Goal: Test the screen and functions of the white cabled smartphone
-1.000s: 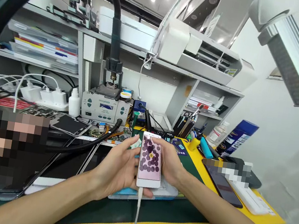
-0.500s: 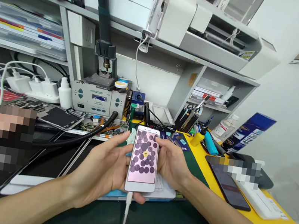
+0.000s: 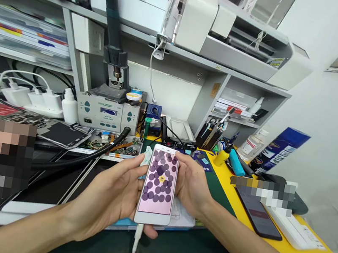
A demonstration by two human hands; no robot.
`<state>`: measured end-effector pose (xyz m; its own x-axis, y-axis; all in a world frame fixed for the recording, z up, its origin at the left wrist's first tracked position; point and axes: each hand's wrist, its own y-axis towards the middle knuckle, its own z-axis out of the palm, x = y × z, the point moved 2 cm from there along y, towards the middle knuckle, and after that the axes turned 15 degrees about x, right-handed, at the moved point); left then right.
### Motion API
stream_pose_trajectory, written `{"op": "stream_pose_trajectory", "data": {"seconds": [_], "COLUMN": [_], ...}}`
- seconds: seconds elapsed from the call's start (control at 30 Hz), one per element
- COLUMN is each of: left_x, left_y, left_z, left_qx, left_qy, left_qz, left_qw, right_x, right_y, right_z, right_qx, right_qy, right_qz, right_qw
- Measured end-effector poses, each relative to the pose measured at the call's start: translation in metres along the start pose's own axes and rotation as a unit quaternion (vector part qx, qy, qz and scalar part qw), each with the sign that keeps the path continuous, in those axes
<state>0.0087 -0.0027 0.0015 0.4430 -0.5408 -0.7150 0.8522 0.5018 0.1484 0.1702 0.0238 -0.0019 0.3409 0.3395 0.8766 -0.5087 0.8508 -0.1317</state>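
A white smartphone (image 3: 159, 185) is held up over the bench, its lit pink screen filled with dark round dots and a small yellow badge. My left hand (image 3: 106, 198) is closed round it from the left and beneath, a fingertip showing below its lower edge. On the other side, my right hand (image 3: 193, 184) grips the right edge, with the thumb at the upper right corner. Its remaining fingers are partly hidden behind the phone. A white charging cable (image 3: 137, 241) is plugged into the bottom end and hangs towards me.
A hot-air station (image 3: 103, 112) stands behind, its black hose (image 3: 86, 162) crossing the left side. Circuit boards (image 3: 121, 144) lie before it. On the right are a dark phone (image 3: 256, 213), a blue spray can (image 3: 280, 150) and a yellow bottle (image 3: 222, 156). Shelves hold a printer-like machine (image 3: 249, 45).
The phone has shifted slightly down and left and leans a little more. The dots and yellow badge on its screen have changed position. Both hands keep their hold, and the view has shifted slightly.
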Motion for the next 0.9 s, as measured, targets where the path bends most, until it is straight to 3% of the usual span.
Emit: {"op": "stream_pose_trajectory", "data": {"seconds": [0.17, 0.43, 0.67, 0.77, 0.8, 0.83, 0.9], "left_x": [-0.003, -0.011, -0.007, -0.008, -0.008, -0.009, -0.009], "left_y": [-0.002, -0.005, -0.004, -0.005, -0.005, -0.005, -0.006], "left_z": [0.0, -0.002, 0.007, 0.006, 0.005, 0.005, 0.006], "left_qx": [-0.037, -0.195, -0.221, -0.233, -0.236, -0.239, -0.242], "left_qy": [-0.013, 0.046, 0.088, 0.1, 0.101, 0.099, 0.089], "left_qz": [0.016, 0.026, 0.035, 0.039, 0.041, 0.042, 0.043], "left_qw": [0.999, 0.979, 0.971, 0.967, 0.966, 0.965, 0.965], "right_x": [-0.008, -0.01, -0.014, -0.008, 0.0, 0.012, 0.04], "right_y": [0.0, -0.003, -0.005, -0.011, -0.012, -0.013, -0.012], "right_z": [-0.001, -0.002, 0.0, -0.005, -0.011, -0.019, -0.039], "right_qx": [0.016, 0.033, 0.031, -0.003, -0.033, -0.083, -0.219], "right_qy": [-0.022, -0.086, -0.086, -0.14, -0.182, -0.258, -0.429], "right_qz": [-0.038, -0.078, -0.078, -0.093, -0.112, -0.166, -0.28], "right_qw": [0.999, 0.993, 0.993, 0.986, 0.976, 0.948, 0.831]}}
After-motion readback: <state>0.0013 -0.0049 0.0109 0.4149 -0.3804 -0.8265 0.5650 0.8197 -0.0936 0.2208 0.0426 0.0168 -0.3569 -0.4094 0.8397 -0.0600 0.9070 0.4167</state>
